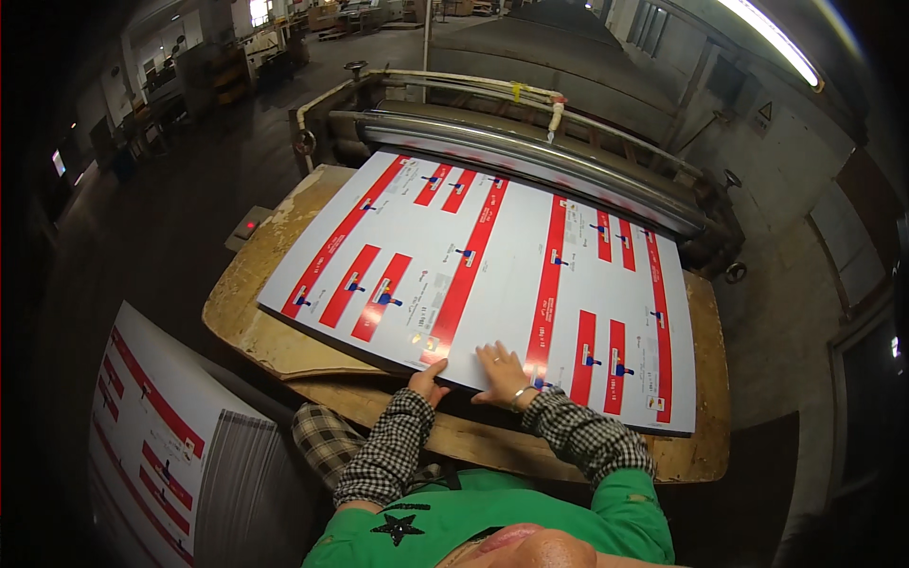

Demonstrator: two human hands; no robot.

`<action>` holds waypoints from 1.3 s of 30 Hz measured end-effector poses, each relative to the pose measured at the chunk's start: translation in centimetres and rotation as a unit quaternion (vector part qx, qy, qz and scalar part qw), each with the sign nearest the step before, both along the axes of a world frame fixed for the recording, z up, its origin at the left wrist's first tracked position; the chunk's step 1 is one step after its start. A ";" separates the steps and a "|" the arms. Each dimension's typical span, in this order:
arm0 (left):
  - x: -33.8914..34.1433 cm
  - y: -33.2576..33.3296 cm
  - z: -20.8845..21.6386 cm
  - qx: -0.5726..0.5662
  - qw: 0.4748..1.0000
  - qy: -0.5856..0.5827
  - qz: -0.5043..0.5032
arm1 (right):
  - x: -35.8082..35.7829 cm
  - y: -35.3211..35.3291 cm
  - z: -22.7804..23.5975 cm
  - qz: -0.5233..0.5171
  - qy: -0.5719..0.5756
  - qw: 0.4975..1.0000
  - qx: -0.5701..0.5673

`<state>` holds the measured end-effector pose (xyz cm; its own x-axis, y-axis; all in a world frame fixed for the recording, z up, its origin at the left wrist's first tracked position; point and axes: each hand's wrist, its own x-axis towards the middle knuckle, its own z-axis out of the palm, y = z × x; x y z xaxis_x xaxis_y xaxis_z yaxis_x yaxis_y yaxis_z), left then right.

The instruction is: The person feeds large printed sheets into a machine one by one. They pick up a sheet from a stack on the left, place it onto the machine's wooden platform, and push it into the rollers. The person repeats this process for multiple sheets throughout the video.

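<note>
A roller machine (530, 156) stretches across the far side of a worn wooden counter (241, 317). On the counter lies a broad printed sheet (507, 284), white with red bands, straight ahead of the person. Its long axis runs left to right, slanting somewhat toward the person at the right end, roughly in line with the rollers. The far edge meets the machine; whether it sits between the rollers cannot be told. Lower left, beside the counter, stands a tall stack of similar sheets (180, 454).

Both hands are at the near long edge, close to its middle. The right hand (502, 375) reaches farther onto the sheet, its fingers spread apart, palm down, clamped on nothing. The left hand (428, 383) is just left of it, thumb at the edge; its other fingers are mostly hidden, so its grip cannot be told. A bracelet (523, 394) circles the right wrist.
</note>
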<state>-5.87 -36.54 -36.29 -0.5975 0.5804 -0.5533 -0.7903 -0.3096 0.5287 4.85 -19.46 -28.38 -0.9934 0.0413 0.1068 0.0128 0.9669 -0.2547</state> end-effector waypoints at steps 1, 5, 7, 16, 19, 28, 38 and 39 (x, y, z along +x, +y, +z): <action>-0.1 -0.3 -0.2 0.004 1.000 0.005 -0.013 | -0.5 -0.3 -0.9 0.020 -0.023 0.999 0.021; -0.8 -2.7 -2.2 0.082 0.992 0.007 -0.098 | -2.2 1.5 -0.9 0.098 -0.173 0.979 -0.055; -0.5 -1.9 0.0 0.035 0.996 -0.018 -0.083 | -2.0 2.4 -0.3 0.071 -0.132 0.985 -0.085; 0.6 0.5 -2.6 -0.261 0.964 0.006 0.055 | -0.6 0.8 1.8 0.095 0.012 0.987 -0.133; 0.7 0.6 -2.7 -0.206 0.974 0.013 0.098 | -1.2 1.0 -0.1 0.082 -0.043 0.987 -0.130; 0.6 0.8 -2.0 -0.076 0.994 0.072 0.013 | -8.9 6.3 -4.8 -0.097 -0.019 0.994 0.043; 0.3 -2.4 -3.2 0.076 0.995 0.032 -0.063 | -4.4 0.9 -0.5 0.083 -0.133 0.985 -0.076; 1.5 -0.7 -0.9 0.095 0.994 0.046 -0.002 | -4.3 1.6 0.7 0.062 -0.173 0.977 -0.106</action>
<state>-4.42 -37.19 -37.14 -0.6379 0.6723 -0.3756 -0.7426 -0.4075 0.5315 0.57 -17.81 -27.73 -0.9672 -0.0967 -0.2348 0.0199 0.8929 -0.4497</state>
